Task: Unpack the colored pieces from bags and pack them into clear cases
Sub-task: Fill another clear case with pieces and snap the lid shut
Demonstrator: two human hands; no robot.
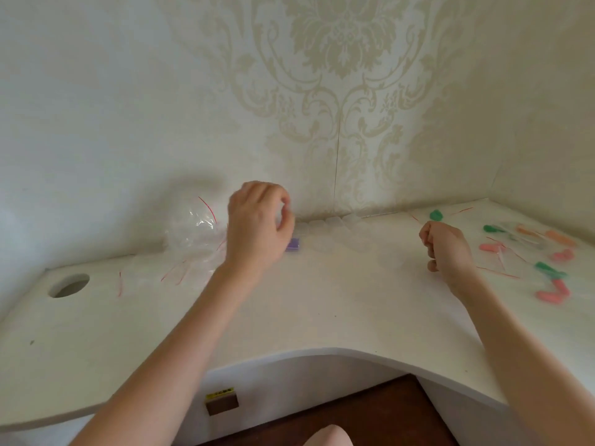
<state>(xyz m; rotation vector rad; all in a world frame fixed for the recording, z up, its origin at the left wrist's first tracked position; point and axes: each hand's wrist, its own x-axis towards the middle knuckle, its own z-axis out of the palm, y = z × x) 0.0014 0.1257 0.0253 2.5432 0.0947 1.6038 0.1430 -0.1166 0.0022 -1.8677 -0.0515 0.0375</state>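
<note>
White desk top, curved cut-out at the near edge, bare across the near half w/ a round cable hole at the near left, so nothing blocks either arm. Left hand is raised mid-desk, fingers curled w/ thumb and forefinger close together; can't tell if anything clear is pinched there, nothing coloured shows in it. Right hand hangs over the right side in a loose fist, also no visible item inside, grip contents unclear. Just behind the left hand sits one purple piece, looks like it's in or beside a clear case, too blurry to say. Left of that hand a heap of emptied clear bags w/ red zip strips, which suggests a fair no. already unpacked. Right of the right hand, pink, orange and green pieces lie scattered, several apparently still in bags, plus a green piece further back. Along the wall a row of clear cases, faint, appear empty. Judgement: early-to-mid stage; most pieces left to unbag and pack. Main nuisance: transparent cases and bags are hard to pick out against the pale top and patterned wallpaper.
</note>
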